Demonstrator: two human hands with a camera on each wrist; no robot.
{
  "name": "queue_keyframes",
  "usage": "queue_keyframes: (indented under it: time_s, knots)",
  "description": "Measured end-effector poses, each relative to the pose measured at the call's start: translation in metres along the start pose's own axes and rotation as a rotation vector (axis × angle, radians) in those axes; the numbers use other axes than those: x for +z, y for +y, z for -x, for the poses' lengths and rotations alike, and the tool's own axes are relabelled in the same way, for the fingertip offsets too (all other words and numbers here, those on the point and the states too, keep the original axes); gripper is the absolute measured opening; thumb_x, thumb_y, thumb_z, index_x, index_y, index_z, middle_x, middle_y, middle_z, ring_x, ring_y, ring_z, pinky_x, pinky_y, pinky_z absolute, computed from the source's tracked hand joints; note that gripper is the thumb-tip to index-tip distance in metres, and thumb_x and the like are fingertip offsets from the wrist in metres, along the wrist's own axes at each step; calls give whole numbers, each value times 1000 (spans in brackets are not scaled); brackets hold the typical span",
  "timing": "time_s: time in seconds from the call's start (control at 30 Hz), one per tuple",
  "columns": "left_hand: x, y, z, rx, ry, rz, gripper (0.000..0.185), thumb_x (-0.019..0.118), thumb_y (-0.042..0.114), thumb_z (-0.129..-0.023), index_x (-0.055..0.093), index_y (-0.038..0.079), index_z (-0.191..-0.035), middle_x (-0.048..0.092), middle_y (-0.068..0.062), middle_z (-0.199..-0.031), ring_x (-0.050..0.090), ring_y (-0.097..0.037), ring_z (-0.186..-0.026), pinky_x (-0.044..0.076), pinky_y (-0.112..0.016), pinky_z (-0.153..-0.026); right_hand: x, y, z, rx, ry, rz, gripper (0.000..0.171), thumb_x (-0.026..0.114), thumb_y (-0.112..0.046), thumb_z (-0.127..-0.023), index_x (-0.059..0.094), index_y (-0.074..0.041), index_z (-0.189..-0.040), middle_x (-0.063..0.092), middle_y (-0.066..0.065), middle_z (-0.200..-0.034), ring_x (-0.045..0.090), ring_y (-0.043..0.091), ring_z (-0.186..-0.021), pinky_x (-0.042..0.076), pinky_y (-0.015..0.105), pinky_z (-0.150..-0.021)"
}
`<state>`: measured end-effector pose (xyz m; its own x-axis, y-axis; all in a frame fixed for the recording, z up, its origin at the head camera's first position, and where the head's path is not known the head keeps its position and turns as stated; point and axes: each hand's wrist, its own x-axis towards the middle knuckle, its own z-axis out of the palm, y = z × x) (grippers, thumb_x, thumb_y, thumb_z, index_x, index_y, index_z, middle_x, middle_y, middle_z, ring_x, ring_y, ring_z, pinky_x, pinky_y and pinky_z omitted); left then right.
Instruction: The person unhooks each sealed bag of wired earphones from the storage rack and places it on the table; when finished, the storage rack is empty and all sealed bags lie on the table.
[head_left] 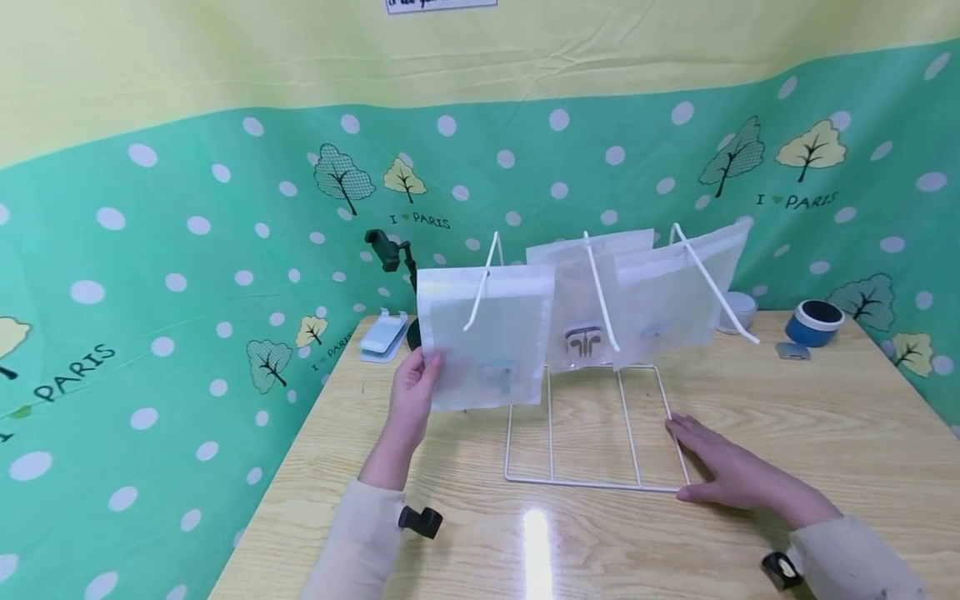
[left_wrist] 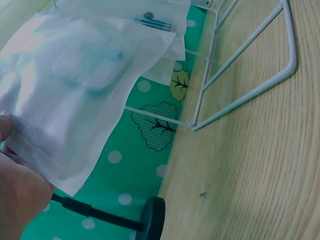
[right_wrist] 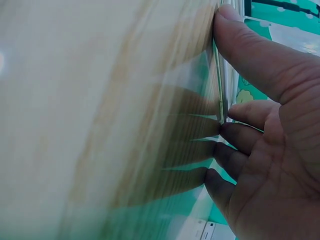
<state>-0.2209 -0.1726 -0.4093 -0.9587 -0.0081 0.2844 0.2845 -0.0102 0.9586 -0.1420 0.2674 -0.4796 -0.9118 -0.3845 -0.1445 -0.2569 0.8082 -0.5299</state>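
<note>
My left hand (head_left: 415, 383) pinches the left edge of a frosted zip bag (head_left: 486, 333), thumb on its front. The bag hangs at the leftmost prong (head_left: 482, 283) of a white wire rack (head_left: 585, 481), and a pale bluish item shows faintly inside. Two more frosted bags hang on the other prongs: the middle bag (head_left: 588, 292) has a small dark-patterned item low in it, and the right bag (head_left: 667, 300) hangs tilted. My right hand (head_left: 738, 471) rests at the right side of the rack's base, fingers spread, fingertips on the tabletop (right_wrist: 125, 100) by the wire.
Back left on the table (head_left: 375, 500) are a light blue folding stand (head_left: 384, 335) and a black stand with an arm (head_left: 386, 250). At the back right sit a blue round container (head_left: 814, 323), a pale cup (head_left: 738, 311) and a small grey flat piece (head_left: 792, 351). A patterned curtain hangs behind.
</note>
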Motion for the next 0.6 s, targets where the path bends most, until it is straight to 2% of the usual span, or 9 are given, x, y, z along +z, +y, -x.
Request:
queue_keyframes:
  time_s: [0.33,0.6]
  knots:
    - [-1,5,20,16,4,35,31,54,16,-100,58,-6,-121,70,4,-109,65,-18,-101,53,-34,-87,2,3,0,-12,7,-6,104,76,-55,-75,32,1,-150,22,30,-154,21,53,-138,23,68,-107]
    - [-2,11,34,43,19,16,30,53,12,-101,56,-10,-120,70,7,-106,66,-16,-98,54,-33,-85,2,3,0,-9,10,-8,104,75,-55,-75,31,1,-150,22,30,-154,20,52,-139,22,67,-107]
